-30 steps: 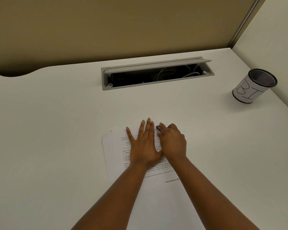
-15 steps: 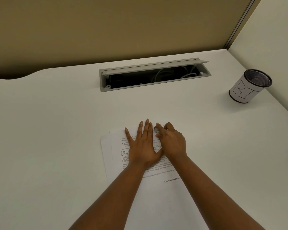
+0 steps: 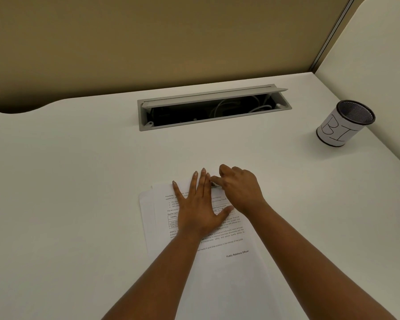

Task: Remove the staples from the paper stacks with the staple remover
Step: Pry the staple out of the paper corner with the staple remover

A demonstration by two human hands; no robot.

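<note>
Head view: a white desk [image 3: 79, 181] fills the picture; near the middle, a little toward 6 o'clock, lies a paper stack [image 3: 217, 241] with printed words on it; another sheet peeks out from under it at its 9 o'clock side. The left hand [image 3: 199, 209] lies flat on the paper, fingers spread wide and pointing to 12 o'clock; it holds nothing and just presses the paper down. The right hand [image 3: 240, 190] sits just beside it at 3 o'clock, touching it near the thumb; its fingers are curled in around a small dark and shiny thing, the staple remover [image 3: 215, 184]; only a tiny bit of the tool peeks out between the two hands, at the top edge of the paper; I cannot tell if its teeth are on a staple. At 12 o'clock from the hands there is a long grey cable slot [image 3: 214, 107] in the desk, with its lid up and white wires inside. Far off at 2 o'clock stands a black mesh cup [image 3: 344, 123] wrapped in white paper with big letters.
</note>
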